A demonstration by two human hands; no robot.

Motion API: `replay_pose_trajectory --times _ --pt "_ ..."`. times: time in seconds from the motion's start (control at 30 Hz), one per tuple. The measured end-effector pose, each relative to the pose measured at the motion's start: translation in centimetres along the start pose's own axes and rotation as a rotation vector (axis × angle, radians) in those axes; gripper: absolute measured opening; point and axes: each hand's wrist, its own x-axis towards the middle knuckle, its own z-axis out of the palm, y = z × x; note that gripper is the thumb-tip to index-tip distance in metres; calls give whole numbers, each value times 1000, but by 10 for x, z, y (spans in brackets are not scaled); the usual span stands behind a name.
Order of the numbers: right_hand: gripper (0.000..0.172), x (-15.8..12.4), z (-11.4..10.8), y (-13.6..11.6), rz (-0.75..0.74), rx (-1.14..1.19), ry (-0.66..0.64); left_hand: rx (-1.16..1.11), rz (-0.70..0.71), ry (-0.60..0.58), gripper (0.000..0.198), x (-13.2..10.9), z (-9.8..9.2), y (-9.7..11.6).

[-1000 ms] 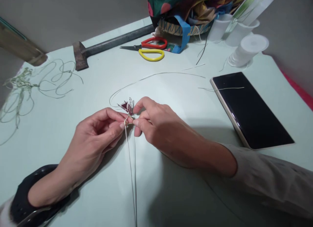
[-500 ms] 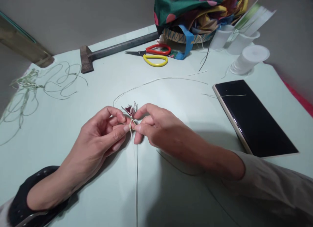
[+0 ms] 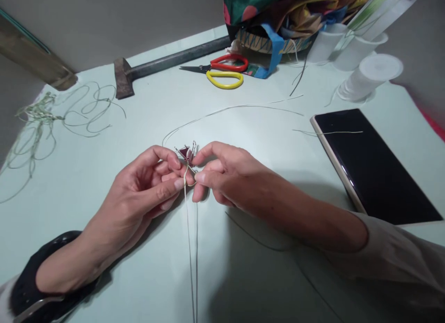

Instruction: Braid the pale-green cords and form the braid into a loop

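Thin pale green cords [image 3: 190, 249] run from a small dark red binder clip [image 3: 186, 152] down toward the table's near edge. My left hand [image 3: 149, 184] pinches a cord between thumb and fingers just below the clip. Opposite it, my right hand [image 3: 229, 174] is closed with thumb and fingertips on another strand, its index finger beside the clip. Between the fingertips the strands form a small loop. Fingers hide part of the crossing. Beyond the clip, a longer loose cord [image 3: 222, 110] curves away to the right.
A hammer [image 3: 123, 78] and scissors [image 3: 226, 80] lie at the back. Tangled green cord [image 3: 45, 114] is on the left. To the right are a phone [image 3: 375, 165] and white thread spools [image 3: 368, 77]. A basket [image 3: 257, 41] with colourful cloth stands behind.
My hands have drawn slightly apart, and the small loop between the fingertips looks wider. The hanging cords are spread further apart. The camera view has shifted a little.
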Motion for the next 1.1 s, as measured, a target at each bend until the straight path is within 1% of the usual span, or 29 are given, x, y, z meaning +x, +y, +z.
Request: replay_pose_trajectory --times 0.13,0.23,0.3,0.43,0.53,0.63,0.7,0.83,0.9,1.0,1.1 --pt "24 2 0 -3 19 39 -5 -5 28 4 20 0 -1 -2" --pt "19 3 1 -3 28 32 18 11 52 30 24 -1 0 -1" --pt "14 2 1 0 7 41 16 45 49 56 26 -2 1 0" --pt "10 -3 1 6 -72 51 -8 181 14 94 29 -5 1 0" --pt "12 -7 2 5 -47 21 13 254 -2 81 27 -8 1 0" --pt "15 -8 3 1 -19 -3 40 255 -69 73 22 -12 4 1" --pt "15 -9 4 -1 -23 -19 58 251 -94 79 23 -16 6 3" --pt "10 -10 6 -5 -44 -38 64 265 -43 94 29 -17 12 6" --pt "8 -10 6 -5 -44 -56 68 273 -40 109 31 -16 14 7" --pt "9 -10 6 -5 -40 -92 79 309 -19 110 28 -14 16 6" --pt "9 -9 5 -4 -70 -127 72 342 3 129 27 -14 17 5"
